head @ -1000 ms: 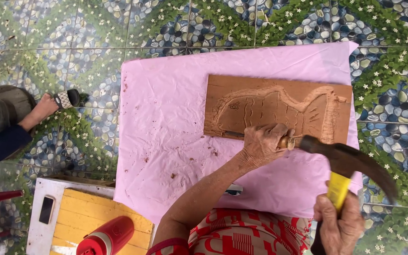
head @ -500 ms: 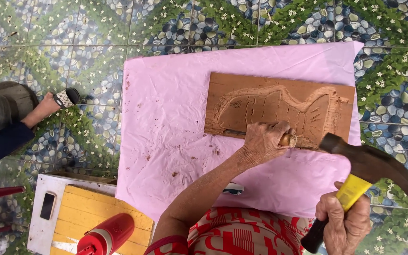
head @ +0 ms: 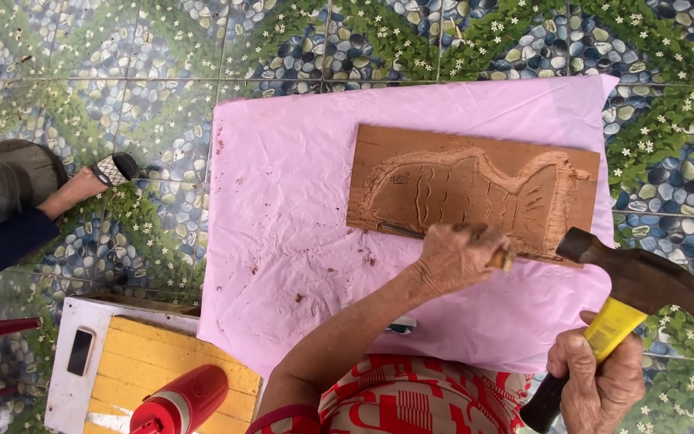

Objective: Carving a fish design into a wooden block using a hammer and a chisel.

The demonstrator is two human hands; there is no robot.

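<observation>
A brown wooden board (head: 475, 189) with a carved fish outline lies on a pink sheet (head: 299, 209) spread over the floor. My left hand (head: 459, 257) is closed around a chisel (head: 399, 231) whose blade lies against the board's near edge. My right hand (head: 596, 382) grips the yellow and black handle of a claw hammer (head: 644, 281). The hammer head is raised just right of the chisel's butt, apart from it.
Another person's sandalled foot (head: 94, 178) and leg rest on the patterned tile floor (head: 122, 72) at the left. A yellow and white low stool (head: 138, 362) with a dark phone (head: 80, 351) and a red bottle (head: 178, 402) stands at the lower left.
The hammer has swung back to the right and lifted away from the chisel. My left hand keeps the chisel at the board's near edge.
</observation>
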